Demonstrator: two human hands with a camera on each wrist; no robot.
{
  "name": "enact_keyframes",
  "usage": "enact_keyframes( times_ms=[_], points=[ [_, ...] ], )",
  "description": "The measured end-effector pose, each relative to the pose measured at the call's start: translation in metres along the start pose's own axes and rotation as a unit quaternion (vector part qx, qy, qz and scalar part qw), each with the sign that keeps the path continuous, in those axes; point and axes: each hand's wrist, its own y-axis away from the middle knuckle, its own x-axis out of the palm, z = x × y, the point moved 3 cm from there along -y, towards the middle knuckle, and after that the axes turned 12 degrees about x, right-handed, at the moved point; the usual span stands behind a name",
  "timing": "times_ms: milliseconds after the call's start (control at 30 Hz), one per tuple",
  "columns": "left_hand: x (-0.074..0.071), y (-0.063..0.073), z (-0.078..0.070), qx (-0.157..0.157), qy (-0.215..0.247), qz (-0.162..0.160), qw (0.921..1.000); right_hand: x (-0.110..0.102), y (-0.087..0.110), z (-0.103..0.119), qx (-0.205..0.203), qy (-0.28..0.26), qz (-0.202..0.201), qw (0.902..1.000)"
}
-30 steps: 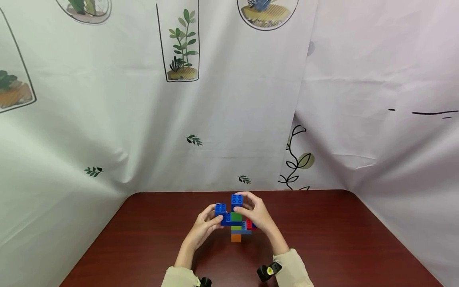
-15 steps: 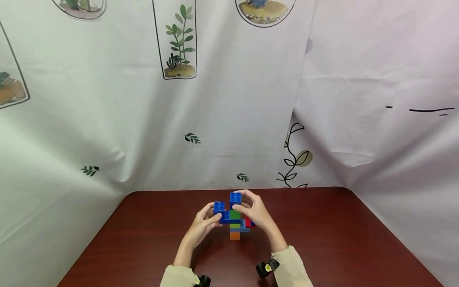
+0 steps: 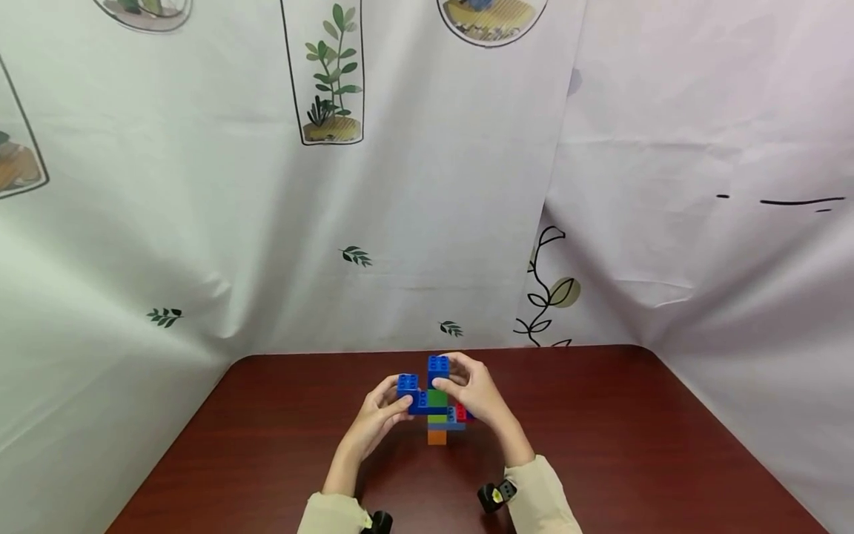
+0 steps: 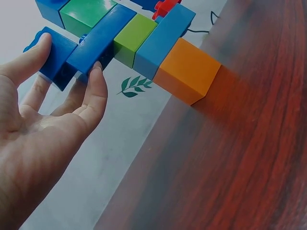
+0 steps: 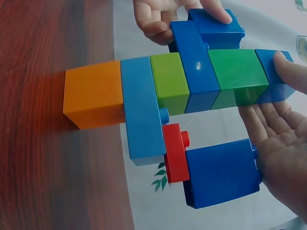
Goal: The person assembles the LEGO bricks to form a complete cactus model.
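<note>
A tower of toy building bricks stands upright on the table, an orange brick [image 5: 93,93] at its foot. Above it come a long light blue brick [image 5: 141,110], a lime brick [image 5: 169,81], a long dark blue brick [image 4: 103,38], a green brick [image 5: 237,72] and a blue top brick [image 3: 438,366]. My left hand [image 3: 373,424] pinches the blue side brick [image 4: 61,52] on the long dark blue brick's left end. My right hand [image 3: 482,400] holds the top brick between thumb and fingers. A thin red brick [image 5: 176,153] on the light blue one carries another blue brick [image 5: 223,172].
The dark reddish wooden table [image 3: 233,445] has a white curtain [image 3: 414,185] with printed plants along its back and sides. Black wrist cameras sit at both cuffs, the right camera [image 3: 492,497] close over the table.
The head view has shifted slightly. Both hands keep their hold on the same bricks, and the tower stands where it was.
</note>
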Motion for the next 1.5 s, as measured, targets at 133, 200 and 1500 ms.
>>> enact_keyframes(
  times_ms=[133,200,1500],
  points=[
    [0.001,-0.001,-0.002,0.006,-0.004,0.001,1.0,-0.001,0.001,0.003,0.007,0.006,-0.012,0.9999],
    [0.002,-0.002,-0.002,0.008,-0.007,0.005,0.9999,-0.002,0.002,0.004,0.012,0.008,-0.017,0.9997],
    [0.006,-0.006,-0.009,0.012,-0.064,0.033,0.9973,-0.011,0.0,0.006,0.013,0.019,-0.038,0.999]
  ],
)
